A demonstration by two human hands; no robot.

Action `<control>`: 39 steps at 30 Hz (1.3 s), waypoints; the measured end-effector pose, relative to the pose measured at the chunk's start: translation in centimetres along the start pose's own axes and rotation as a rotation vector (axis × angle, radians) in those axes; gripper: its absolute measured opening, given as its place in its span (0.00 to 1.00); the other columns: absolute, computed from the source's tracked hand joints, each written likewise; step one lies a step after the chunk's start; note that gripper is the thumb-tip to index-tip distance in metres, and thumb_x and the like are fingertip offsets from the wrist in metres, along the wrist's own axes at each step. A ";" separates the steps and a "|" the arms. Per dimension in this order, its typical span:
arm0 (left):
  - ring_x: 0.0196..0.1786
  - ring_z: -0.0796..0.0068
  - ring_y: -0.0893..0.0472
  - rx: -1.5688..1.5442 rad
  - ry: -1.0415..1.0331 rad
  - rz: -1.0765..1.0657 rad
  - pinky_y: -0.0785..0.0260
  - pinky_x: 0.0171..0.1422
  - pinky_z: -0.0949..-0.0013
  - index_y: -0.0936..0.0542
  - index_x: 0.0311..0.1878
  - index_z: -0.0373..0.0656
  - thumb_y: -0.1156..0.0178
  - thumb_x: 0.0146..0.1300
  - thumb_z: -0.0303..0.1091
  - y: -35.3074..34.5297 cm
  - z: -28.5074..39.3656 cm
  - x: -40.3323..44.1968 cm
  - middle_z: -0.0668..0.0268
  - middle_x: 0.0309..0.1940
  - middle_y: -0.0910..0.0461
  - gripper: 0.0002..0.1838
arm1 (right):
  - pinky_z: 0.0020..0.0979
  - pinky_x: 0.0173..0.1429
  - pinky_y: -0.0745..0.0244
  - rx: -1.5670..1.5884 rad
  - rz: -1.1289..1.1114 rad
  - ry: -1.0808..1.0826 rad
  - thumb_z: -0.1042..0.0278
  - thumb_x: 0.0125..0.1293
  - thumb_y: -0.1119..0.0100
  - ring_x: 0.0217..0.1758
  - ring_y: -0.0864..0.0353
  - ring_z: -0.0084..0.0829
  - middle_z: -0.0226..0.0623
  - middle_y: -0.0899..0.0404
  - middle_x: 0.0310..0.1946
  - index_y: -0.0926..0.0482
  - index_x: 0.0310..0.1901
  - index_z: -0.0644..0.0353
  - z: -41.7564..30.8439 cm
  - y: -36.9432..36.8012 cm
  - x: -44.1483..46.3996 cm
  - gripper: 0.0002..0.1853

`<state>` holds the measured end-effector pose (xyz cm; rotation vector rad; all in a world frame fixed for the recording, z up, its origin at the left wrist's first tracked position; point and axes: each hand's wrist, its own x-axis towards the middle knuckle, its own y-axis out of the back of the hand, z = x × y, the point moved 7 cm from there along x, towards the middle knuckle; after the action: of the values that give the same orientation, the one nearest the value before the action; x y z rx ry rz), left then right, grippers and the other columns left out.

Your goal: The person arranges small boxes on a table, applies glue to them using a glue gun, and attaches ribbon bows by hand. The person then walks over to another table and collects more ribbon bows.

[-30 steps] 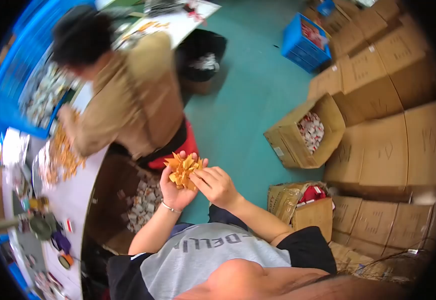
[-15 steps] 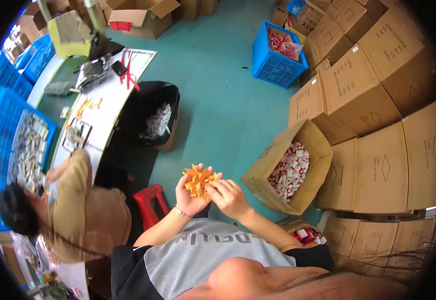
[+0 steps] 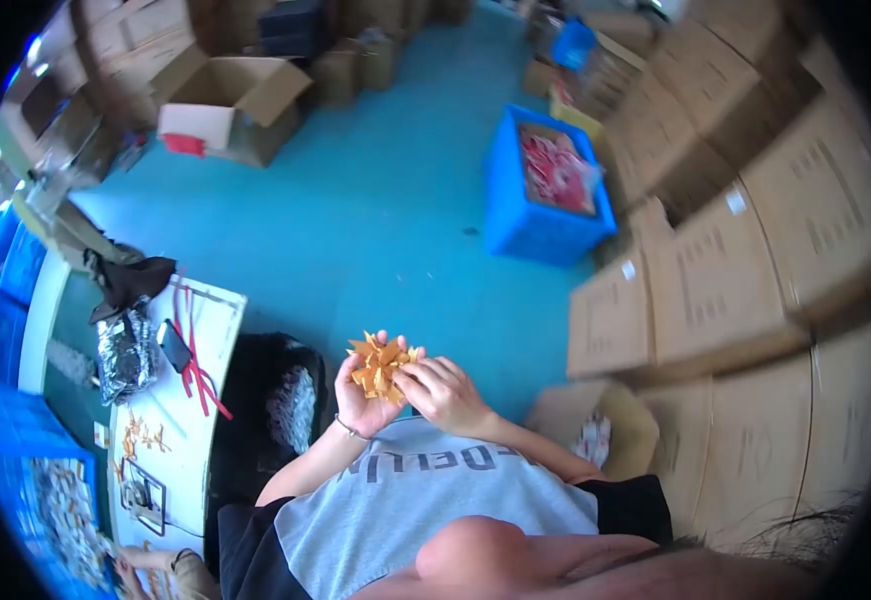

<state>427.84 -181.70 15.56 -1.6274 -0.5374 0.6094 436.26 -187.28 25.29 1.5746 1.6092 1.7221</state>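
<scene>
A heap of small pointed orange pieces [image 3: 376, 366] lies in my cupped left hand [image 3: 358, 405], its fingers curled up round them. The pieces look flat and folded, like ribbon or foil scraps; their exact kind is unclear. My right hand [image 3: 446, 398] is closed at the right side of the heap, with thumb and fingertips pinched on its edge. Both hands are held together in front of my grey shirt [image 3: 436, 490]. The right fingertips are partly hidden behind the knuckles.
On the left, a white table [image 3: 191, 400] carries red straps [image 3: 194, 365], a dark plastic packet [image 3: 126, 355] and more orange pieces [image 3: 141, 437]. A co-worker's hand [image 3: 141, 560] is at lower left. A black-lined bin [image 3: 256, 370], blue crate [image 3: 501, 215] and cartons [image 3: 726, 290] stand around.
The view has shifted forward, so table, crate and cartons sit lower, and the co-worker is mostly out of view. My hands still hold the orange pieces together.
</scene>
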 end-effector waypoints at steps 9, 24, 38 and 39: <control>0.78 0.43 0.31 -0.115 -0.464 0.033 0.38 0.81 0.40 0.21 0.66 0.53 0.43 0.72 0.49 -5.0 26.1 17.9 0.60 0.68 0.22 0.23 | 0.40 0.54 0.21 0.231 -0.205 0.442 0.71 0.65 0.39 0.54 0.15 0.37 0.40 0.16 0.49 0.15 0.53 0.64 16.7 -12.1 30.7 0.16; 0.77 0.43 0.31 -0.134 -0.708 -0.086 0.40 0.83 0.41 0.22 0.65 0.52 0.41 0.71 0.49 -13.3 83.6 38.3 0.59 0.67 0.22 0.23 | 0.40 0.49 0.18 0.380 -0.180 0.605 0.69 0.64 0.33 0.47 0.13 0.35 0.35 0.15 0.45 0.13 0.49 0.59 27.6 -41.0 86.8 0.12; 0.80 0.49 0.34 -0.082 -1.279 -0.109 0.39 0.80 0.37 0.22 0.67 0.56 0.43 0.73 0.52 -17.4 144.1 29.5 0.64 0.69 0.23 0.23 | 0.35 0.44 0.21 0.668 -0.254 1.185 0.63 0.65 0.29 0.43 0.15 0.31 0.32 0.16 0.40 0.15 0.46 0.58 10.9 -78.0 140.1 0.12; 0.80 0.49 0.34 -0.073 -1.298 -0.117 0.39 0.79 0.37 0.22 0.67 0.56 0.43 0.73 0.52 -17.3 149.2 28.6 0.64 0.69 0.23 0.23 | 0.34 0.44 0.21 0.668 -0.249 1.200 0.64 0.65 0.29 0.43 0.15 0.31 0.32 0.16 0.41 0.15 0.46 0.58 9.2 -81.3 143.8 0.11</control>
<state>350.81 -49.63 14.40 -1.0672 -1.5728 1.5512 358.35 -41.27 24.85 0.2801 2.9776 2.2392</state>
